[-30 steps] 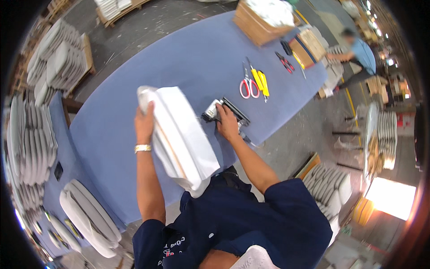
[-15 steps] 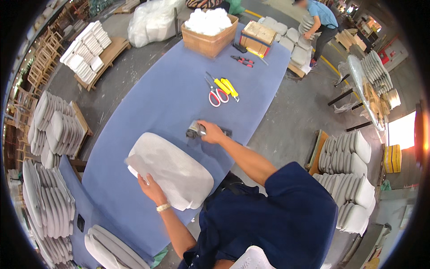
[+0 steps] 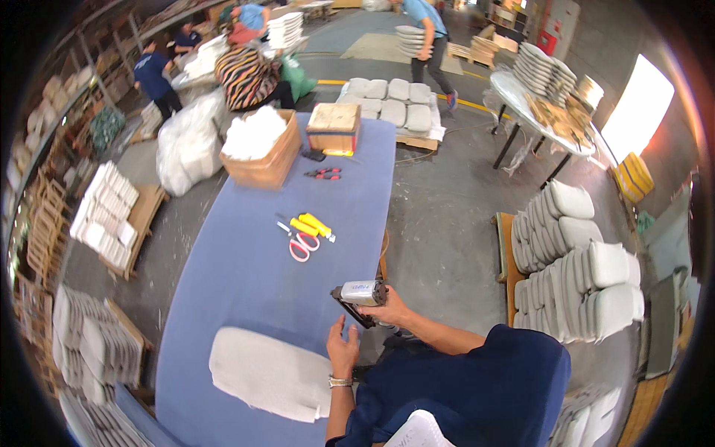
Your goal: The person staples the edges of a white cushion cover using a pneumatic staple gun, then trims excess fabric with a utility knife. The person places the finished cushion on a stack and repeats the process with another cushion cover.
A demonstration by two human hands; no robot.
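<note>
My right hand grips a staple gun with a silver body and black nose, held up over the table's right edge. Just below the gun is my left hand, empty, fingers apart and pointing up toward it; whether a fingertip touches the gun I cannot tell. A light grey fabric-covered seat pad lies on the blue table, left of my left hand. Beyond the gun, red-handled scissors rest beside two yellow-handled tools.
Red-handled pliers, a carton of white stuffing and a smaller box stand toward the table's far end. Stacked grey cushions are on the right and more stacks on the left. A co-worker carries cushions beyond.
My right hand has lifted the staple gun off the table and brought it closer to me. My left hand has let go of the seat pad and moved toward the gun. The view has turned.
</note>
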